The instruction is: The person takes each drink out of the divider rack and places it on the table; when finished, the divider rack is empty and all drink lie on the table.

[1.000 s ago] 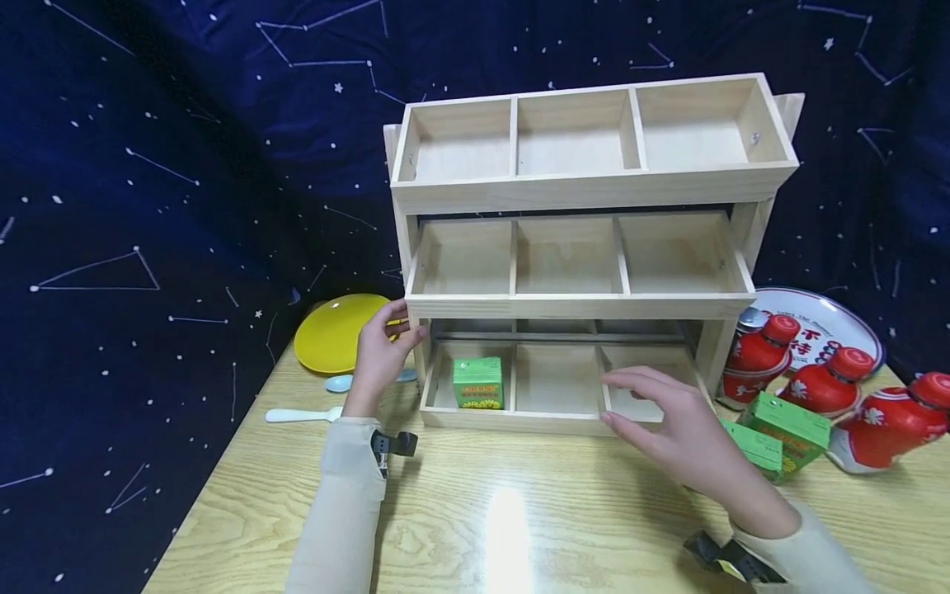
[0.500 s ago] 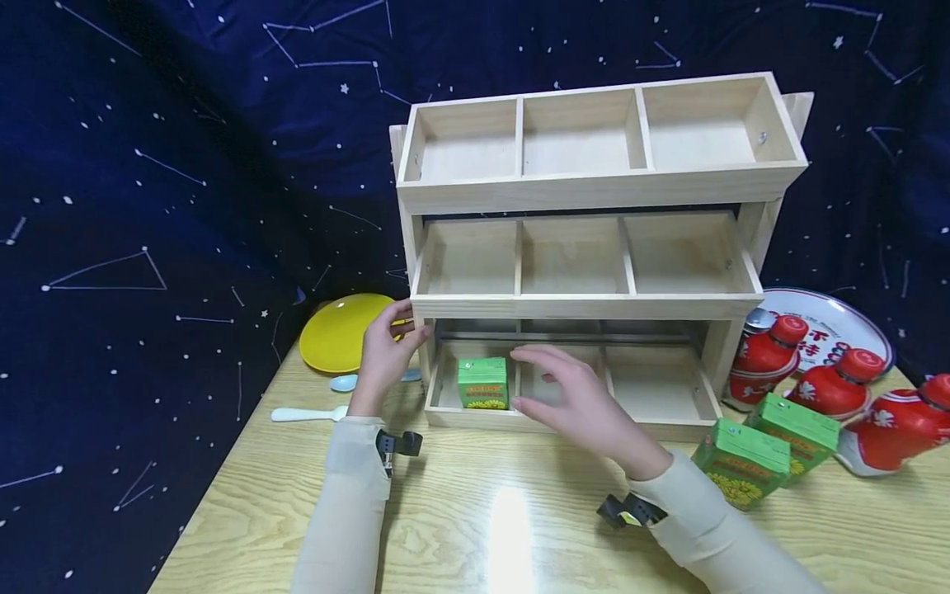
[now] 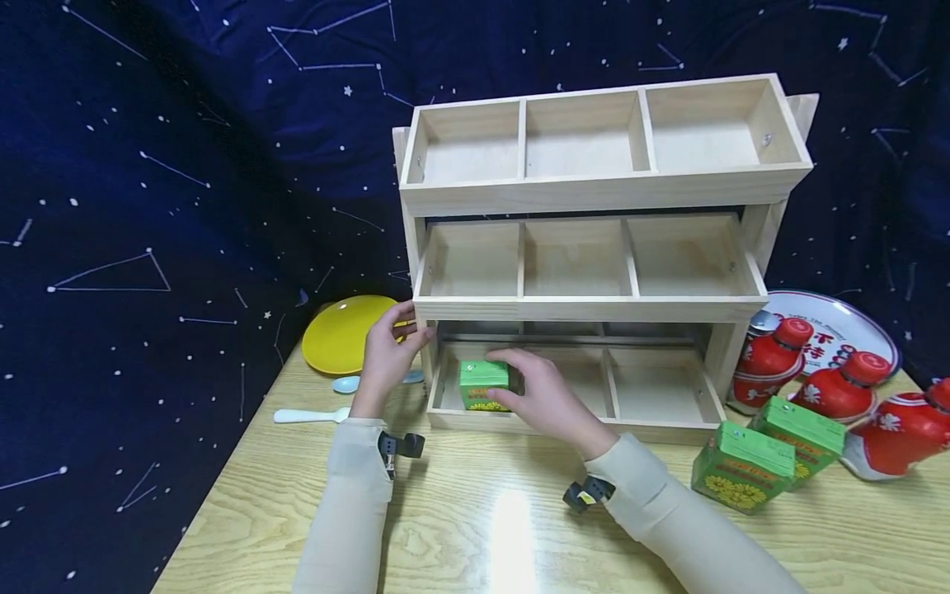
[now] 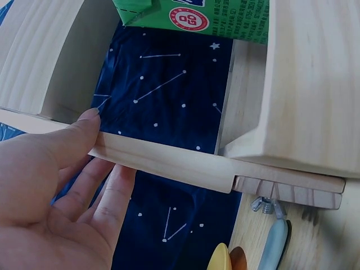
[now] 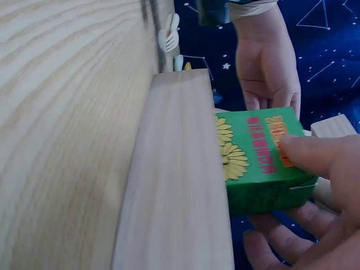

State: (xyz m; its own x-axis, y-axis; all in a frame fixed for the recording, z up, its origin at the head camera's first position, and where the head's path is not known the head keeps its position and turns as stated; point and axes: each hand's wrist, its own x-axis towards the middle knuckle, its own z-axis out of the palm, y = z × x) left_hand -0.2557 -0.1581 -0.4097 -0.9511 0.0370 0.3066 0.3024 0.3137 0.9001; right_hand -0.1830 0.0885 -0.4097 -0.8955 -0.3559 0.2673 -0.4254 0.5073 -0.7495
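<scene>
A green drink carton (image 3: 483, 384) with yellow flowers stands in the left compartment of the wooden rack's (image 3: 586, 310) bottom tray. Over its right side my right hand (image 3: 545, 396) reaches, thumb on the printed front and fingers behind it. The right wrist view shows that thumb pressed on the carton (image 5: 261, 152), with the other fingers partly hidden beyond it. My left hand (image 3: 387, 355) holds the rack's left upright. In the left wrist view, thumb and fingers lie on opposite sides of this wooden upright (image 4: 163, 163).
Two more green cartons (image 3: 745, 469) stand right of the rack, beside several red bottles (image 3: 842, 388) and a white patterned plate (image 3: 839, 326). At left lie a yellow plate (image 3: 345, 334), a pale blue spoon (image 3: 345, 385) and a white-handled utensil (image 3: 306, 416). The upper trays overhang the bottom one.
My right hand has moved left from the bottom tray's right compartment to the carton in the left one and taken hold of it. The left hand stays on the upright.
</scene>
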